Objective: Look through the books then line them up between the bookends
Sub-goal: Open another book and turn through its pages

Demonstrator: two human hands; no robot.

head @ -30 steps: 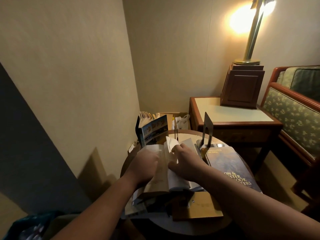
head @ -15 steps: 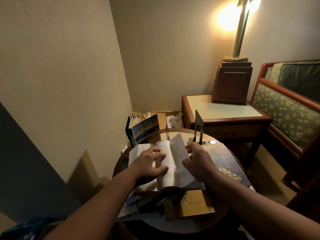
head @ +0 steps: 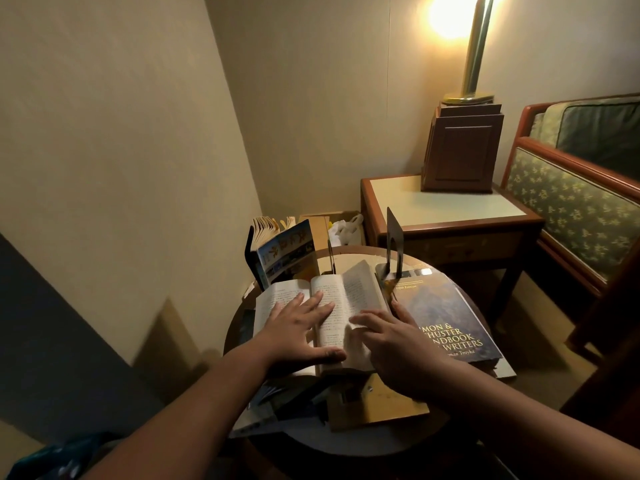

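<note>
An open paperback [head: 349, 296] lies flat on the small round table [head: 346, 441]. My left hand [head: 298, 334] presses spread fingers on its left page. My right hand [head: 391, 344] rests with fingers stretched over the right page's lower edge. A large blue handbook [head: 446, 313] lies to the right. Behind it stands a dark metal bookend [head: 393, 242]. A second bookend [head: 330, 259] shows edge-on behind the paperback. A blue-covered book [head: 284, 254] stands fanned open at the back left. A tan book [head: 384, 400] lies near the front edge.
Loose papers and brochures [head: 273, 403] lie under the paperback at the front left. A wooden side table [head: 446, 206] with a lamp base [head: 460, 150] stands behind on the right. An upholstered armchair [head: 575, 202] is further right. The wall [head: 121, 150] runs close on the left.
The pages that my hands were flipping have settled and the paperback now lies open flat. Both hands have spread out on the pages.
</note>
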